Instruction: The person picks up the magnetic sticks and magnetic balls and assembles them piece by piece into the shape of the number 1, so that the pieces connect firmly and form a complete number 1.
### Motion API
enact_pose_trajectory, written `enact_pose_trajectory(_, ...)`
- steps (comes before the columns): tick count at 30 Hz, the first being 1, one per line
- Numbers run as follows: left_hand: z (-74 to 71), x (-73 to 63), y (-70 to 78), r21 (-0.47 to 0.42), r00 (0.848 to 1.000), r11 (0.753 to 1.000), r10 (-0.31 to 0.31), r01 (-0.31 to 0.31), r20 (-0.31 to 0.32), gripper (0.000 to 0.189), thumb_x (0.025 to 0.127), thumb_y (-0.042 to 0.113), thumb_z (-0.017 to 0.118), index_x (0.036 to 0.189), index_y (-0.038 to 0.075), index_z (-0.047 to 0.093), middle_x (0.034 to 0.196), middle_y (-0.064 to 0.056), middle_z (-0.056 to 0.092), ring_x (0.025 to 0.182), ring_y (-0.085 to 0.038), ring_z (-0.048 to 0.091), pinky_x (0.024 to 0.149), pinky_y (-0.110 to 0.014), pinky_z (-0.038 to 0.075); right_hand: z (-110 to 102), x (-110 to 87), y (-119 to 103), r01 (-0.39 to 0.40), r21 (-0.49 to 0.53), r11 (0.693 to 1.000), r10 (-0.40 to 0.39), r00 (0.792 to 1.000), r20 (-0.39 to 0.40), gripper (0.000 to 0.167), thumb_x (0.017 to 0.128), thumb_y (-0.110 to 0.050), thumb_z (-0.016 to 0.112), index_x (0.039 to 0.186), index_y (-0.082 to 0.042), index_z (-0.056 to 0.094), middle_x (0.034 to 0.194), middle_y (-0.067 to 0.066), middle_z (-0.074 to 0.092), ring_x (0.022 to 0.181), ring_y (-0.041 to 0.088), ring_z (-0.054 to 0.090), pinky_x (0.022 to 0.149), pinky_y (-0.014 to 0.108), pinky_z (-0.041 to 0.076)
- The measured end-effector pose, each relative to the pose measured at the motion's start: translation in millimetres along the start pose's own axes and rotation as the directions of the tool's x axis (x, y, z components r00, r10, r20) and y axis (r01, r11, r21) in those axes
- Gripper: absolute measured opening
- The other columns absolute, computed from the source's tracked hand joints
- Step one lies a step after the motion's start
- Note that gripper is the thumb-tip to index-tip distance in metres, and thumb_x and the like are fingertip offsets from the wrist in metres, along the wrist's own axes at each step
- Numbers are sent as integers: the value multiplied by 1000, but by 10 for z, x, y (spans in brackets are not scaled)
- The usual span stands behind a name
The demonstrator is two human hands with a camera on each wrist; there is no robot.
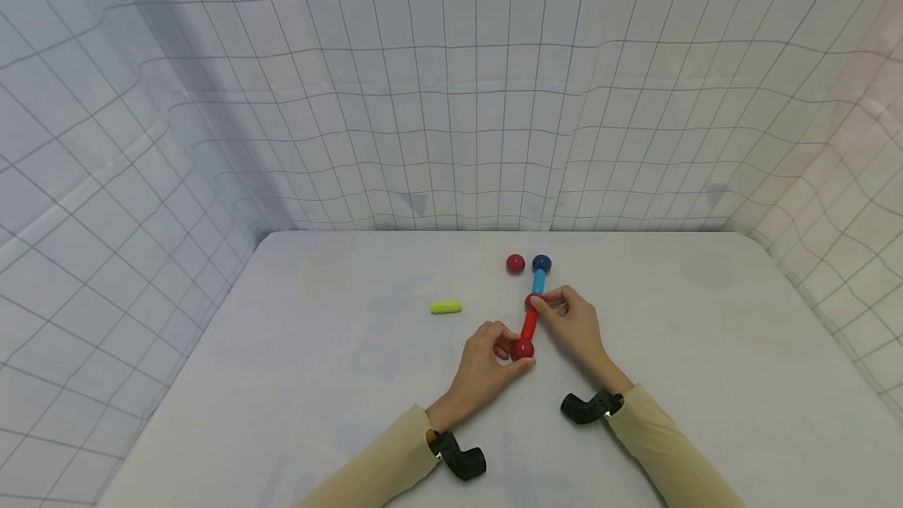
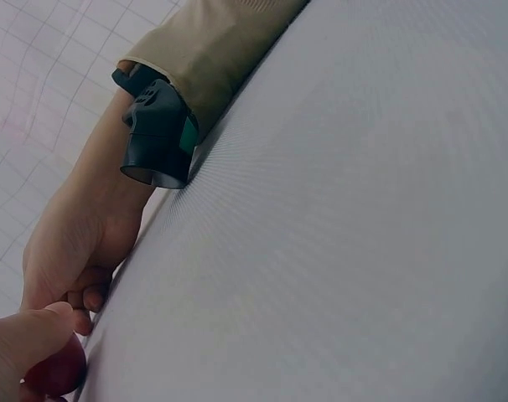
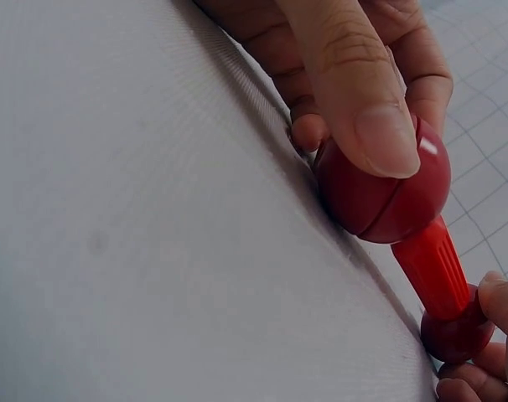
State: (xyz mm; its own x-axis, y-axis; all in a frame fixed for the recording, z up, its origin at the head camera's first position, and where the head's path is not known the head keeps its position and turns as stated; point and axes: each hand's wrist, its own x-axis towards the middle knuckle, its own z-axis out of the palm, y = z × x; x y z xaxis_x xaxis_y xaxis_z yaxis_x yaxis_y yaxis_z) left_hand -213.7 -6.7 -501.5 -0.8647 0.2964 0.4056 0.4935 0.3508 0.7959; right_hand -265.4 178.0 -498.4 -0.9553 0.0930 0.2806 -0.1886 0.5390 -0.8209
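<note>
In the head view a chain of balls and rods lies on the table. My left hand [image 1: 483, 363] pinches the near red ball [image 1: 523, 349] between thumb and fingers. A grooved red rod [image 3: 437, 272] runs from it to a middle red ball [image 3: 384, 197], which my right hand [image 1: 574, 326] holds with the thumb pressed on its side. Beyond that, a light blue rod [image 1: 539, 281] leads to a dark blue ball [image 1: 542, 263] at the far end. The left wrist view shows only part of a red ball [image 2: 61, 368] under the left thumb.
A loose red ball [image 1: 516, 263] sits left of the dark blue one. Further left lies a yellow-green rod [image 1: 445, 307]. White table [image 1: 317, 382] surrounds these pieces, with grid-patterned curtains [image 1: 451, 100] behind and at both sides. Each wrist wears a black camera mount [image 1: 462, 461].
</note>
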Motion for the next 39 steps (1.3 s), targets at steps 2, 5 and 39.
enact_pose_trajectory(2, -1, 4, 1, 6, 1000, 1000, 9, -9, 1, 32, 76, 18, 82, 96, 8, 59, 89, -1, 55, 76, -13, 56, 66, -21, 50, -2, 0, -3, -2, 1, 1000, 2, 1000, -1, 28, 85, -38, 71, 95, -12, 67, 86, 3, 68, 58, 16, 48, 49, 27, 34)
enact_pose_trajectory(5, 2, 9, -5, 18, 1000, 1000, 22, -22, 0, 32, 75, 17, 82, 96, 8, 59, 89, -1, 55, 76, -11, 55, 66, -20, 49, -8, 0, -10, -10, 3, 1000, 10, 1000, 1, 29, 85, -39, 71, 95, -12, 67, 87, 3, 68, 59, 16, 49, 50, 27, 35)
enact_pose_trajectory(39, 19, 16, -22, 5, 999, 1000, 21, -21, -25, 32, 76, 17, 82, 97, 8, 60, 90, -2, 55, 76, -14, 56, 66, -21, 50, 3, 11, -17, 0, 5, 1000, 0, 1000, -28, 31, 84, -40, 71, 94, -11, 67, 84, 2, 67, 60, 17, 47, 50, 27, 34)
